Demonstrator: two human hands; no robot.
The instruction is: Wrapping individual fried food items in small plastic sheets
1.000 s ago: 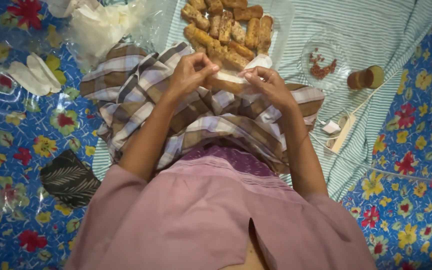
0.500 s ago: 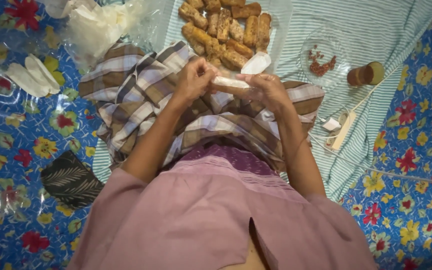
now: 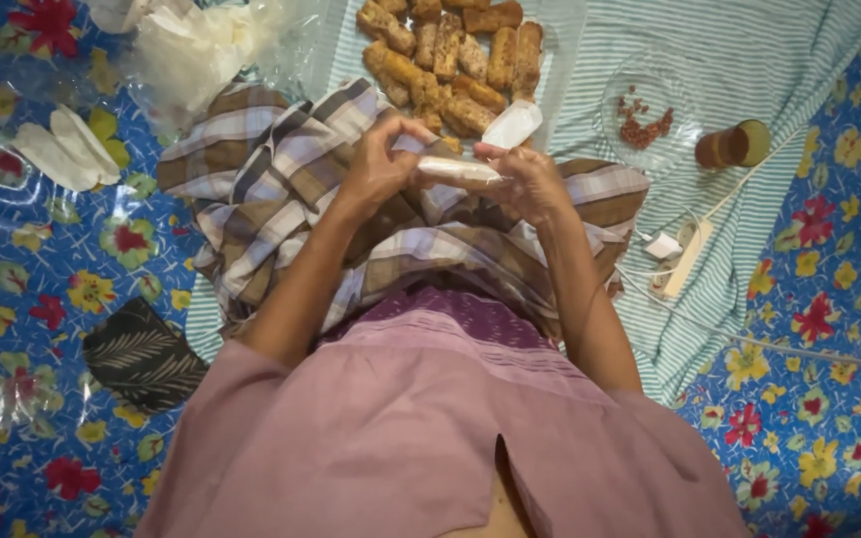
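The pale wrapped roll lies crosswise, pinched between the left hand grip and right hand grip.

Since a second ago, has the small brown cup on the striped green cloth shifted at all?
No. The small brown cup stands where it did, just right of the clear glass plate of red bits on the striped green cloth.

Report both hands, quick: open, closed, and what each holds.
Left hand: closed on one end of the wrapped roll.
Right hand: closed on the other end of it.
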